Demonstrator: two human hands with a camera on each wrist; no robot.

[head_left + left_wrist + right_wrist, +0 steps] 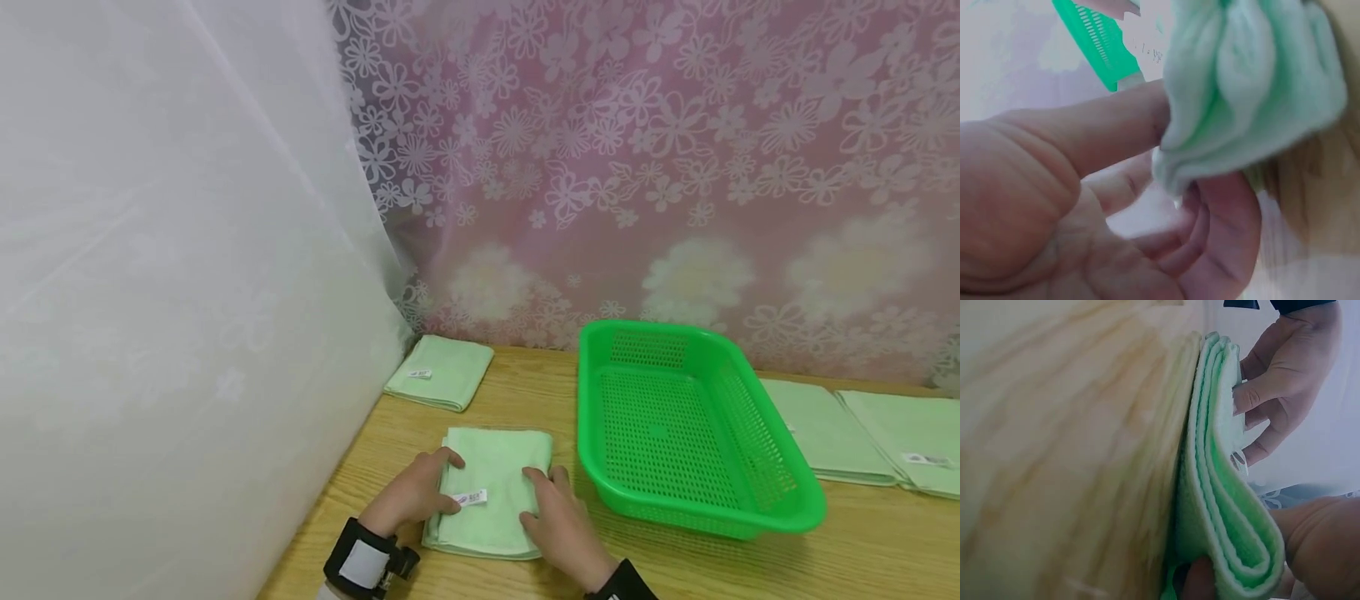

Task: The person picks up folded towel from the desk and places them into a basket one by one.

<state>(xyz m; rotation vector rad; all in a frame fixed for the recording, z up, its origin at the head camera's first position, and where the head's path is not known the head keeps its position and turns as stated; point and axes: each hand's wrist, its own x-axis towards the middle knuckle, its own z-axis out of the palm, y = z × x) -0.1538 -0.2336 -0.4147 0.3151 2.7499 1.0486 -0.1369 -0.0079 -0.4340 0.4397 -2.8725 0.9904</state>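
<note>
A folded pale green towel [498, 462] with a small white label lies on the wooden table in the head view. At its left edge my left hand [417, 493] pinches the layers, thumb on top; the left wrist view shows its fingers curled beneath the towel's corner [1254, 81]. My right hand [561, 523] grips the opposite edge. From the right wrist, the stacked layers bulge at the fold [1235, 531], with a fingertip [1200, 580] tucked underneath.
Right of the towel stands a green perforated plastic basket [660, 417] with nothing in it. Another folded green towel [442, 371] lies at the back left, by a white curtain [187, 292]. Further folded towels [825, 425] lie beyond the basket at right.
</note>
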